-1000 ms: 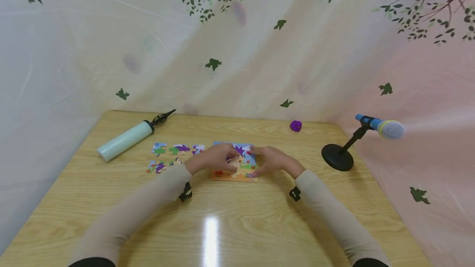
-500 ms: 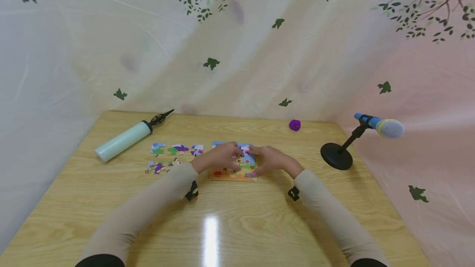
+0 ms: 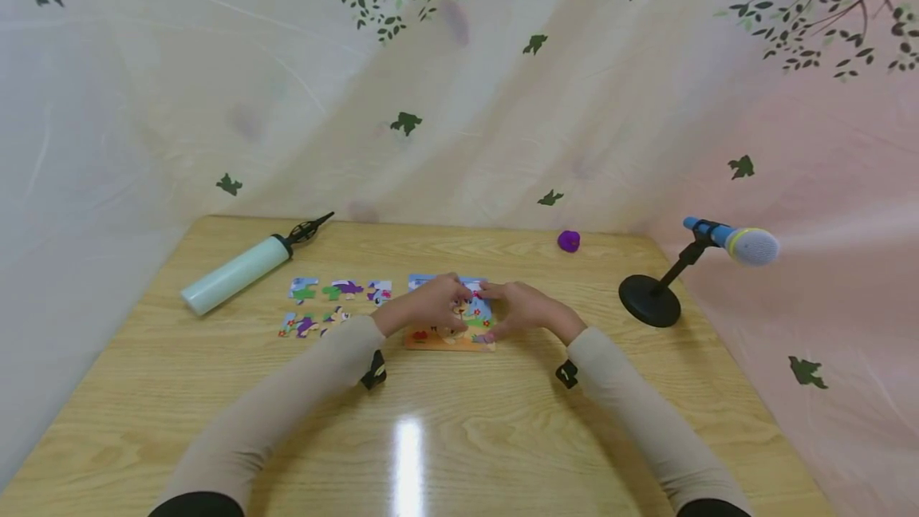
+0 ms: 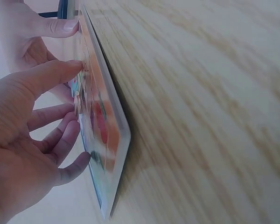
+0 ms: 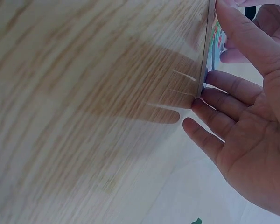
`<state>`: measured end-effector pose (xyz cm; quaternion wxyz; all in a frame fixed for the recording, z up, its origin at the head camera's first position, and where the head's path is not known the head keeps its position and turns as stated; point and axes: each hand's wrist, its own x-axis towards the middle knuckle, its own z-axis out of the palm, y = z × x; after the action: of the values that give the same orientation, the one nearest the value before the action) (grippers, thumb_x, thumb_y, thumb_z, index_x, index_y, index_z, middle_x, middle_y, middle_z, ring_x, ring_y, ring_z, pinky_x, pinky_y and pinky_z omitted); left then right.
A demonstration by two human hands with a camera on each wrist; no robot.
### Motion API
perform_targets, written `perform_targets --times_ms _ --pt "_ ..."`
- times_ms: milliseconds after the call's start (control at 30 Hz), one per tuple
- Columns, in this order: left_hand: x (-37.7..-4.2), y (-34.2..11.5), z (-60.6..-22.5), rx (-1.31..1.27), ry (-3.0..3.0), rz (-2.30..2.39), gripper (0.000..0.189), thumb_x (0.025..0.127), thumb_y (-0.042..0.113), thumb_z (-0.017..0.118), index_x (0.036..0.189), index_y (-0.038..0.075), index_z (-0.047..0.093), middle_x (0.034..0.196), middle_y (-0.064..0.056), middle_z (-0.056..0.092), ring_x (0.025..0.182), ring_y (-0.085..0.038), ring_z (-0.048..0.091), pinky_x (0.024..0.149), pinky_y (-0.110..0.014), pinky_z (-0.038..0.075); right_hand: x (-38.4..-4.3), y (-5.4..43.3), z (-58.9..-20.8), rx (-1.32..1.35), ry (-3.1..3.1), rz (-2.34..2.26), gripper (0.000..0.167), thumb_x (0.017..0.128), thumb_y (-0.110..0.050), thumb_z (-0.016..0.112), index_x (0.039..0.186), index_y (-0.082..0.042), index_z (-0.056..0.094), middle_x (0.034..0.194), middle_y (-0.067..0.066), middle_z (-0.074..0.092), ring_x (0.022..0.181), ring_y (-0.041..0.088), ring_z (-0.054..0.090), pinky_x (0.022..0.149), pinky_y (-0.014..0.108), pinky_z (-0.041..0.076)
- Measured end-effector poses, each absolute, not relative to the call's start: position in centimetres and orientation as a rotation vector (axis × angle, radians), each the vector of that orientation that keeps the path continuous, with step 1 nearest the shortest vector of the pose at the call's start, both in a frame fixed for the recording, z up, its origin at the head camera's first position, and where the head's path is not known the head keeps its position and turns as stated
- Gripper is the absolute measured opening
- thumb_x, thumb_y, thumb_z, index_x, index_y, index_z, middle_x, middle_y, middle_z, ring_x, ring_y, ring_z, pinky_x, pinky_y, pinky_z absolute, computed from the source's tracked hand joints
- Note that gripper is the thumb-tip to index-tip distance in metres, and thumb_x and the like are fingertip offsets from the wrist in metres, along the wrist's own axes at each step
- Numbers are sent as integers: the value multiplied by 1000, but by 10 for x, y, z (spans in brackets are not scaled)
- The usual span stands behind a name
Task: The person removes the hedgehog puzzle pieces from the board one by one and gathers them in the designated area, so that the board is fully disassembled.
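A colourful jigsaw puzzle board (image 3: 454, 345) lies flat on the wooden table in the head view. My left hand (image 3: 429, 303) is over its middle, with thumb and fingers bent toward each other. In the left wrist view, a small puzzle piece (image 4: 77, 91) sticks up slightly from the board between that thumb and the fingers, which pinch it. My right hand (image 3: 533, 311) spans the board's right side. Its nearly straight fingers (image 5: 224, 100) touch the edge near a corner, while the thumb rests farther along. Much of the picture is hidden under the left hand.
Several loose puzzle pieces (image 3: 305, 290) lie in two rows left of the board. A pale green hand pump (image 3: 237, 274) rests at the back left. A purple object (image 3: 569, 241) sits at the back. A blue microphone (image 3: 743, 244) on a black stand (image 3: 649, 300) is at right.
My left hand has shifted slightly right, toward the right hand, over the board. The right hand keeps its place at the board's right side. The head view has drifted a little.
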<state>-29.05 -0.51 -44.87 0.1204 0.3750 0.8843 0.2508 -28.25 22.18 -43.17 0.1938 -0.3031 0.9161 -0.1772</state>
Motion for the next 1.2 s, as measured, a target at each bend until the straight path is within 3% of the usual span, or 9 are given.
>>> perform_targets --times_ms 233,700,1200 --pt "-288 -4 -446 1055 2581 734 52 86 20 82 131 -1 67 119 -14 62 105 -21 52 87 -34 50 -283 221 -433 -842 2567 -512 90 82 -38 86 152 -2 42 164 14 33 150 37 33 119 49 36" --pt "-286 -4 -446 1058 2570 788 53 84 14 81 132 -1 65 122 -14 62 99 -18 55 83 -33 52 -283 222 -431 -879 2563 -482 90 83 -41 84 153 -2 42 163 17 33 148 39 37 118 50 38" --pt "-283 -2 -445 1018 2628 781 51 85 11 81 133 1 66 116 -10 62 99 -18 57 87 -34 53 -283 221 -432 -864 2564 -489 89 82 -40 85 153 -6 43 164 16 33 149 38 35 118 51 37"
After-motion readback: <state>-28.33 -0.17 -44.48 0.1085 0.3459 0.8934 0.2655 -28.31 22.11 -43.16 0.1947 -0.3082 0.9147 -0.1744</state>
